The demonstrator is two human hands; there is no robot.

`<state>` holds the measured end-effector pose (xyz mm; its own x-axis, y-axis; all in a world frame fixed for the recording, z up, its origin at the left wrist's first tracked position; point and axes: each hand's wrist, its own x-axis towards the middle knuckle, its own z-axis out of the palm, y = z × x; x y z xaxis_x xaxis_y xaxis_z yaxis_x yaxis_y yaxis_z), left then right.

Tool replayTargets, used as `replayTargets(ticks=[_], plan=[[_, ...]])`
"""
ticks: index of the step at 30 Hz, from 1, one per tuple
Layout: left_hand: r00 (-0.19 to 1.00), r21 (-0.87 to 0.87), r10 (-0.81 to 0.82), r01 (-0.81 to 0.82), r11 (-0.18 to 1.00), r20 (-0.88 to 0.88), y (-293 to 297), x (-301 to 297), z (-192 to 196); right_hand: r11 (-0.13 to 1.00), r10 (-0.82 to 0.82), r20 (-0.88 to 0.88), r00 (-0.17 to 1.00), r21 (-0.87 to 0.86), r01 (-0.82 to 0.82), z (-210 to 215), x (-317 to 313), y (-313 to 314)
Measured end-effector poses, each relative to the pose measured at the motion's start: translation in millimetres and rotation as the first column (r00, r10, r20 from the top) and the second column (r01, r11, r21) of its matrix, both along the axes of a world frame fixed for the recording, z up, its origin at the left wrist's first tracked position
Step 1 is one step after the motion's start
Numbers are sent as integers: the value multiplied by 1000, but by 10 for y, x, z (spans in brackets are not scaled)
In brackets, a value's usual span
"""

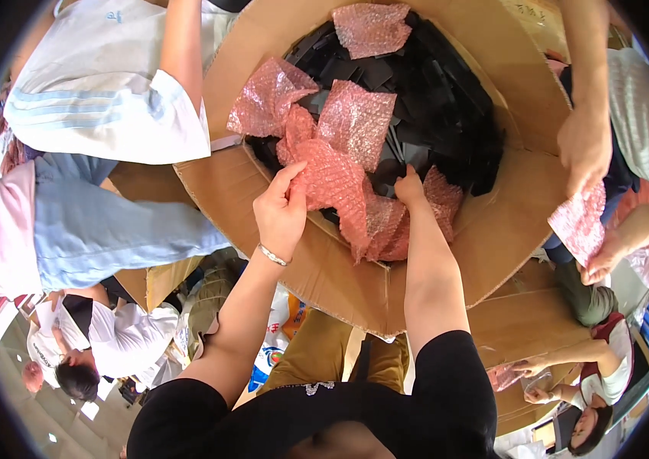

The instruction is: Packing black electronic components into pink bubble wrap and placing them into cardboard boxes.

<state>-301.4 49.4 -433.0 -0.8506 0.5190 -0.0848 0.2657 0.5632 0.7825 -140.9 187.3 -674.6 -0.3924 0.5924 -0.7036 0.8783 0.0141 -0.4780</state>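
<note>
Pink bubble wrap [332, 183] lies bunched over the near left of a large open cardboard box [339, 279]. My left hand [280, 214], with a bracelet at the wrist, pinches its left edge between thumb and fingers. Further right, my right hand [411, 187] reaches into the box with its fingers closed, beside some thin, pale strips [395, 145]. What it holds is too small to make out. Many flat black pieces [439, 92] fill the box. A squarer pink bubble-wrap pouch [356, 122] rests on them, just beyond my hands.
Another bubble-wrap piece [372, 29] lies at the box's far side. At right, a co-worker's hands [596, 191] hold pink bubble wrap [580, 222]. A person in a white shirt [110, 84] stands close at left. More people sit at lower left and lower right.
</note>
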Motion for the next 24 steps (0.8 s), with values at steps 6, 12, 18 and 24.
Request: replayTargets(ticks=[6,12,18,24], plan=[[968,-121,78,-50,991,238,89,-64,-30,966,237,320,917,22,-258,77,-130,59],[996,-166,-68,57,984,-62,194,-62,173,836,141,493,858,405,-370,877,94,200],[970,-23,-81,78,997,-231,237,206,721,779,38,-125,991,625,49,2587,909,236],[900,189,-95,190,963,-425,435,962,1569,726,-680,-526,511,-579,371,4454,1795,-449]])
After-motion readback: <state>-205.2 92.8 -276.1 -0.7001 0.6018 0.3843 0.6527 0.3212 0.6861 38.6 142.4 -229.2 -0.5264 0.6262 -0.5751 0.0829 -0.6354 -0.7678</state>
